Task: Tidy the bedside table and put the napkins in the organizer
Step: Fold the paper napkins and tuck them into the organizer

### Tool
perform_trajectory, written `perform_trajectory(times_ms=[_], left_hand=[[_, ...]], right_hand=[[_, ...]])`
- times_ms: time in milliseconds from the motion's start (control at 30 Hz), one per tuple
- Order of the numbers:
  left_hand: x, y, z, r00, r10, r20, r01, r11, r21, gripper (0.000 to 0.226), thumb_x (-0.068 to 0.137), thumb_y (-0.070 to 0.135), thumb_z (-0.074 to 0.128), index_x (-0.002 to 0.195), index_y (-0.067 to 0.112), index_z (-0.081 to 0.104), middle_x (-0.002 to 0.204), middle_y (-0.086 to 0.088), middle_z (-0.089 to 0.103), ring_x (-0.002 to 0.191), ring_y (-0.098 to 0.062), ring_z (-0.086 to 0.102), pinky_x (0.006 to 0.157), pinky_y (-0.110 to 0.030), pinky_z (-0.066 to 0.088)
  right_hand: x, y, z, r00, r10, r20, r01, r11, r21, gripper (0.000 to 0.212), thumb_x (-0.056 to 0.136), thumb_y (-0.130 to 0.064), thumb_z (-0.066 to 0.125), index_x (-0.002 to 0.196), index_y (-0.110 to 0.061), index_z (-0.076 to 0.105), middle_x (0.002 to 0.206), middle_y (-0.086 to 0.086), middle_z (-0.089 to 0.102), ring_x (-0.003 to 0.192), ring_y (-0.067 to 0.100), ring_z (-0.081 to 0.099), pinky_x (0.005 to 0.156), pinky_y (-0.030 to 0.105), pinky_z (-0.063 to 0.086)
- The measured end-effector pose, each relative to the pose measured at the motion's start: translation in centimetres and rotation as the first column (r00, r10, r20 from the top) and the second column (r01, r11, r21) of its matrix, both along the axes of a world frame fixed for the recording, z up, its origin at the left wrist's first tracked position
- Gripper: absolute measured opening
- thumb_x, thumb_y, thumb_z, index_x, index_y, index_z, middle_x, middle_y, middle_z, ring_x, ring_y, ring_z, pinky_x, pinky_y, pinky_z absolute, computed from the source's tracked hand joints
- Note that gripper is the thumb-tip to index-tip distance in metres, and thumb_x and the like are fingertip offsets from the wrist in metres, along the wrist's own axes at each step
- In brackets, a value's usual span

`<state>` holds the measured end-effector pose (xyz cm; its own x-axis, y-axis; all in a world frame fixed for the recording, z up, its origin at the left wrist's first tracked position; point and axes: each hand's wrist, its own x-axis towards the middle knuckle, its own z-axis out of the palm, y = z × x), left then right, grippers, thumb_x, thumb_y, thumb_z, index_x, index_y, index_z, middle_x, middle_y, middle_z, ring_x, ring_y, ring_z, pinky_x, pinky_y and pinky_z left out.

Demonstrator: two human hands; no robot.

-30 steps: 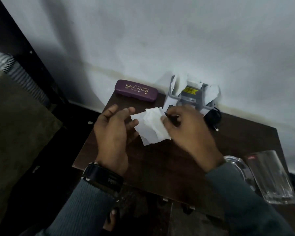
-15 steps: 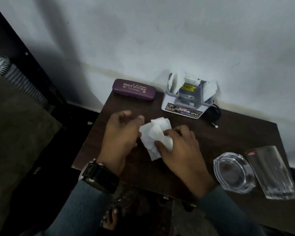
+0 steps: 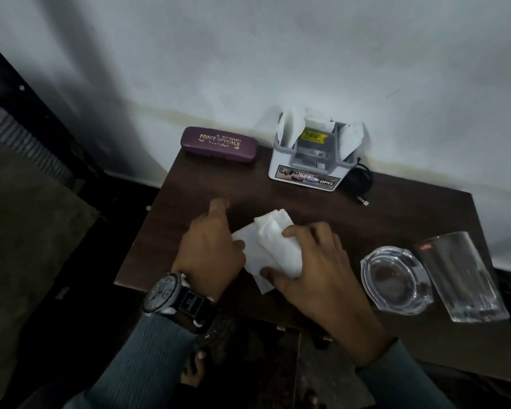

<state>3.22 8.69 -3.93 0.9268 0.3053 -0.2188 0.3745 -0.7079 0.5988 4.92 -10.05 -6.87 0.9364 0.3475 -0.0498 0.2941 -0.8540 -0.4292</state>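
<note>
The napkin [image 3: 273, 239], white and partly folded, lies on the dark table [image 3: 307, 203] near its front edge, between the two hands. The right grip [image 3: 316, 261], a bare hand, is closed around the napkin's right part: the fingers [image 3: 291, 231] curl over the top and the thumb presses at the near edge. The left grip [image 3: 210, 249] is loose and holds nothing; its thumb side touches the napkin's left edge and the index finger points forward, straight. A watch [image 3: 177, 299] is on the left wrist.

The organizer [image 3: 278, 165] stands at the back of the table against the wall, well apart from the hands, with other napkins [image 3: 288, 126] sticking up from it. A case [image 3: 219, 141] lies left of it and a cable [image 3: 360, 178] just beside it on the right. An ashtray [image 3: 396, 278] and a glass [image 3: 460, 276], side by side, are on the right of the table.
</note>
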Motion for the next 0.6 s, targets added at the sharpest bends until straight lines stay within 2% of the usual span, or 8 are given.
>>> perform_trajectory(times_ms=[100,200,267,400,467,600], left_hand=[[0.1,-0.2,-0.2,1.000,0.009,0.020,-0.008,1.000,-0.023,0.067,0.086,0.015,0.076,0.146,0.015,0.045,0.114,-0.009,0.070,0.110,-0.030,0.067,0.092,-0.041,0.055],[0.2,-0.4,-0.5,0.998,0.018,0.056,-0.015,0.999,-0.047,0.068,0.085,0.016,0.079,0.144,0.015,0.048,0.108,-0.005,0.072,0.109,-0.026,0.067,0.092,-0.036,0.053],[0.4,-0.5,-0.6,0.998,0.021,0.058,-0.016,0.997,-0.072,0.067,0.085,0.018,0.080,0.145,0.017,0.048,0.107,-0.001,0.072,0.109,-0.023,0.068,0.093,-0.036,0.054],[0.6,-1.1,-1.0,0.995,0.047,0.086,-0.035,0.991,-0.130,0.066,0.086,0.021,0.080,0.144,0.021,0.048,0.106,0.004,0.069,0.099,-0.018,0.067,0.086,-0.032,0.053],[0.7,-1.2,-1.1,0.994,0.050,0.094,-0.037,0.990,-0.138,0.065,0.087,0.018,0.079,0.144,0.022,0.048,0.108,0.005,0.069,0.098,-0.017,0.065,0.082,-0.029,0.049],[0.7,-1.2,-1.5,0.995,0.026,0.094,-0.014,0.992,-0.123,0.064,0.087,0.017,0.079,0.143,0.023,0.050,0.109,0.006,0.069,0.099,-0.017,0.063,0.084,-0.030,0.049]], right_hand=[[0.2,-0.3,-0.5,0.998,-0.058,0.014,0.056,0.990,0.128,0.044,0.084,-0.049,0.073,0.124,-0.032,0.063,0.118,-0.009,0.052,0.107,0.016,0.056,0.092,0.040,0.052],[1.0,-1.1,-0.5,0.977,-0.184,-0.109,0.209,0.927,0.310,0.035,0.085,-0.052,0.071,0.115,-0.034,0.070,0.112,-0.018,0.062,0.094,0.000,0.062,0.082,0.023,0.054],[1.2,-1.3,-0.5,0.970,-0.204,-0.134,0.238,0.913,0.331,0.039,0.082,-0.056,0.072,0.116,-0.037,0.068,0.112,-0.019,0.063,0.090,-0.002,0.062,0.075,0.017,0.050],[0.9,-0.3,-0.1,0.984,-0.175,-0.029,0.177,0.963,0.205,0.066,0.073,-0.075,0.062,0.129,-0.041,0.055,0.119,-0.014,0.051,0.109,0.011,0.053,0.091,0.032,0.049],[1.2,0.4,0.0,0.990,-0.138,-0.010,0.138,0.977,0.161,0.062,0.078,-0.066,0.067,0.130,-0.033,0.059,0.116,-0.009,0.053,0.108,0.015,0.055,0.089,0.035,0.050],[2.1,-0.1,0.0,0.984,-0.176,-0.004,0.173,0.959,0.225,0.025,0.092,-0.035,0.069,0.114,-0.023,0.073,0.104,-0.006,0.070,0.088,0.012,0.065,0.076,0.025,0.052]])
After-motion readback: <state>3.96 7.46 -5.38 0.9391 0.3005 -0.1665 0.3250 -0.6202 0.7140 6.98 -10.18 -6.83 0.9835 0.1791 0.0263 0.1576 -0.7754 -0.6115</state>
